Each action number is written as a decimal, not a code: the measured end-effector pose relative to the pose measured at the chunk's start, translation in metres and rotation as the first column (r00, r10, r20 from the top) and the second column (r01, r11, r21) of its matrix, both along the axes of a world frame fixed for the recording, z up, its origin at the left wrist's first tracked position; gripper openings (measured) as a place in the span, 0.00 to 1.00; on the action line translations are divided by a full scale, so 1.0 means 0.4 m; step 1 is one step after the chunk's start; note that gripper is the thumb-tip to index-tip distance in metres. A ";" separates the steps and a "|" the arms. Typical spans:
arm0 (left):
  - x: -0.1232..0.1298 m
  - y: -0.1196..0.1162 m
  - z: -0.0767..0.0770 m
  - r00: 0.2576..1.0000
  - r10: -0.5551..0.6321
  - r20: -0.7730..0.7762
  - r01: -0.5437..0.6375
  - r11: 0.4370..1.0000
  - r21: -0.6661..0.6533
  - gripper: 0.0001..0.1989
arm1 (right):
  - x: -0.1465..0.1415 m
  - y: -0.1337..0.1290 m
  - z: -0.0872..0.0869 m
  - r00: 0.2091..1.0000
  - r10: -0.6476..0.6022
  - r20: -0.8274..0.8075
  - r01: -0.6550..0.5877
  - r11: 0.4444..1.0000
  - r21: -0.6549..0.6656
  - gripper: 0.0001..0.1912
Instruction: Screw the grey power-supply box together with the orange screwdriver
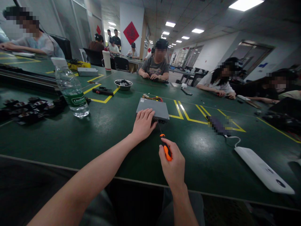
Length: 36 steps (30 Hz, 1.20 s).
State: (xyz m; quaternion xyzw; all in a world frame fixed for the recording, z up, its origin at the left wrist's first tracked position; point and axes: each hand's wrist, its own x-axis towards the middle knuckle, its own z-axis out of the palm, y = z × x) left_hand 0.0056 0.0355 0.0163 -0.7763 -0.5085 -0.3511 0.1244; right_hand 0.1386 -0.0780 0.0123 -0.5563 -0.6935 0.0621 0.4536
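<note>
The left hand (144, 123) lies spread over the near left part of the grey metal box (154, 108), fingers pointing away across its top, thumb by the near edge; the box sits on the green table (113, 125), just beyond both hands, with coloured wires (154, 98) bunched at its far side. The right hand (173, 160), nearer the body and to the right of the left hand, has its fingers wrapped round the orange and black handle of the screwdriver (167, 151); the shaft runs up from that hand to the box's near side, close to the left thumb, though whether the tip is seated in anything is too small to tell.

To work this well, the left palm should bear down and slightly toward the body, so the box cannot skate away under the push; the shaft wants to be square to the face it meets, so the right wrist may need lowering until handle and shaft point straight in; press first, turn second, since a tilted tip would likely ride out and scratch the casing; the left thumb is best drawn clear of the shaft's line, for a slip would probably go that way; short, even turns should suit this grip.
</note>
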 end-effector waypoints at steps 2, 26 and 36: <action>0.001 0.000 0.000 1.000 0.007 0.003 -0.007 1.000 0.002 0.20 | 0.000 -0.001 -0.001 1.000 0.005 -0.002 -0.005 1.000 0.006 0.11; 0.003 0.002 0.000 1.000 0.016 0.003 -0.016 1.000 -0.005 0.20 | 0.002 -0.002 -0.002 1.000 -0.014 -0.015 0.014 1.000 0.023 0.11; 0.004 0.001 0.000 1.000 0.015 0.011 -0.015 1.000 -0.008 0.20 | 0.000 -0.002 -0.005 1.000 0.006 0.000 -0.006 1.000 0.002 0.11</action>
